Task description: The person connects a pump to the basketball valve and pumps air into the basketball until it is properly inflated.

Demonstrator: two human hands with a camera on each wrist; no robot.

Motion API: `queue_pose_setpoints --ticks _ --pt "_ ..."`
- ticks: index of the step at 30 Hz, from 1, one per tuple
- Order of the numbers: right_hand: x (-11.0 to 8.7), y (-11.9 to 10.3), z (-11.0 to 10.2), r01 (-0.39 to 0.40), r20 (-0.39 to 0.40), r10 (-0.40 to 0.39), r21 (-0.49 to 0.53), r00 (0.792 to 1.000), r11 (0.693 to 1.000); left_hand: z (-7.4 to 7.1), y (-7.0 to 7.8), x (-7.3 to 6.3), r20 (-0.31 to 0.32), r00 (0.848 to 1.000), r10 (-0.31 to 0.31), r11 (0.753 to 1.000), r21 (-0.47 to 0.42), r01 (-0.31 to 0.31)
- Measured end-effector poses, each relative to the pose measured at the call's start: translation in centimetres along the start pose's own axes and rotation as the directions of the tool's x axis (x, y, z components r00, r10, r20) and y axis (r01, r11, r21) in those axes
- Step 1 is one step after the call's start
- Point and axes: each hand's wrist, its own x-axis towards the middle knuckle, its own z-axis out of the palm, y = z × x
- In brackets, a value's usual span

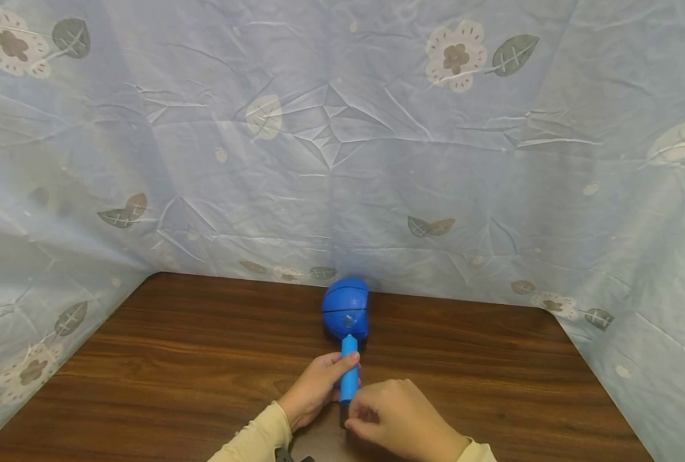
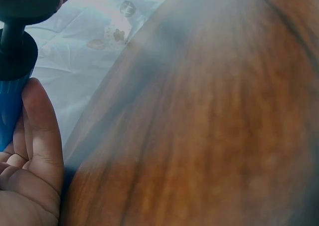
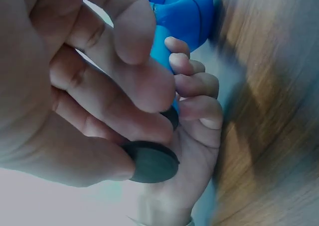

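Note:
A blue ball (image 1: 345, 308) with dark seam lines, caved in on its right side, lies near the table's back edge. The tip of a light-blue hand pump (image 1: 349, 378) meets the ball's near side; whether a needle sits inside cannot be seen. My left hand (image 1: 310, 390) grips the pump barrel, its thumb along the top. At the near end, my right hand (image 1: 402, 414) pinches the black pump handle (image 3: 153, 163) between thumb and fingers. In the left wrist view, a short length of rod shows between the round handle (image 2: 30, 4) and the black barrel cap (image 2: 17, 59).
The dark brown wooden table (image 1: 203, 340) has rounded back corners. Pale blue floral cloth (image 1: 330, 179) hangs behind it and along both sides. Part of a small dark object (image 1: 284, 455) shows at the bottom edge, beside the left sleeve (image 1: 258, 436).

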Motion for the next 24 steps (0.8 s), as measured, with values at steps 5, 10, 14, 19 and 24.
queue_pose_setpoints --ticks 5,10,14,19,24 --pt "0.0 -0.1 -0.1 0.033 0.046 -0.033 0.000 0.998 0.999 0.0 -0.1 -0.1 0.024 1.000 0.011 1.000 0.022 -0.011" --pt "0.0 -0.4 -0.1 0.074 0.107 -0.078 0.039 0.991 0.997 0.0 -0.1 -0.2 0.041 0.999 0.016 0.999 0.043 -0.018" --pt "-0.1 -1.0 -0.2 0.071 0.217 -0.092 0.102 0.972 0.992 0.0 0.0 -0.2 0.035 0.999 0.015 0.999 0.029 -0.016" --pt "-0.1 -2.0 -0.1 0.104 0.306 -0.141 0.133 0.941 0.986 0.1 0.2 -0.2 0.012 1.000 0.011 1.000 0.024 -0.012" --pt "-0.1 -2.5 0.2 0.169 0.282 -0.194 0.112 0.940 0.979 0.0 0.1 -0.1 -0.002 1.000 0.006 1.000 0.018 -0.006"
